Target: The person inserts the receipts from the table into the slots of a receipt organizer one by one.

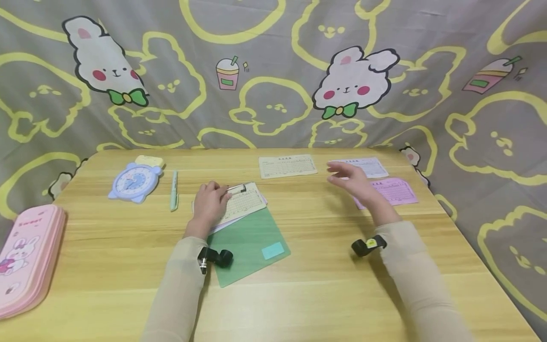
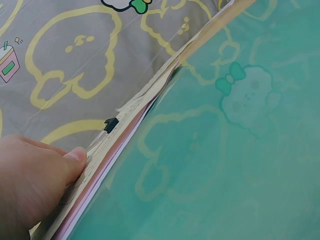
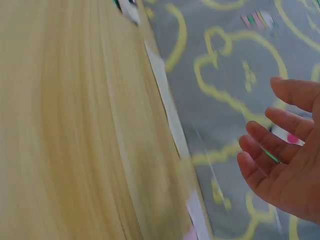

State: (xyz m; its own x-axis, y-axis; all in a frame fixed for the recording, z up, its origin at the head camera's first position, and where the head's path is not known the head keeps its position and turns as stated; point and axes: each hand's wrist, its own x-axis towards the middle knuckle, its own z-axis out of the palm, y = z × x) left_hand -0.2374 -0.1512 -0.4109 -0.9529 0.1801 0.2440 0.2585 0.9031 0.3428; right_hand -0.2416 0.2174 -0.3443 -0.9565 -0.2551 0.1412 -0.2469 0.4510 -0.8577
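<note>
My left hand (image 1: 208,202) is over a stack of printed paper slips (image 1: 245,204), its thumb and fingers at the wire handle of a black binder clip (image 1: 243,188). In the left wrist view, the thumb (image 2: 76,157) lies beside that handle, with the clip (image 2: 111,124) on the stack's edge. Cream, pink and white sheets show in layers. Under them lies a glossy green folder (image 1: 252,247) with a light-blue label. My right hand (image 1: 352,183) holds nothing; its fingers are loosely bent, over a whitish slip (image 1: 372,167) and a pink slip (image 1: 395,190).
A cream slip (image 1: 288,166) lies at the back middle. Leftward are a mint pen (image 1: 174,190), a blue toy clock (image 1: 136,182), a yellow block (image 1: 150,162) and a pink pencil case (image 1: 30,256). A patterned curtain (image 1: 273,61) hangs behind the table.
</note>
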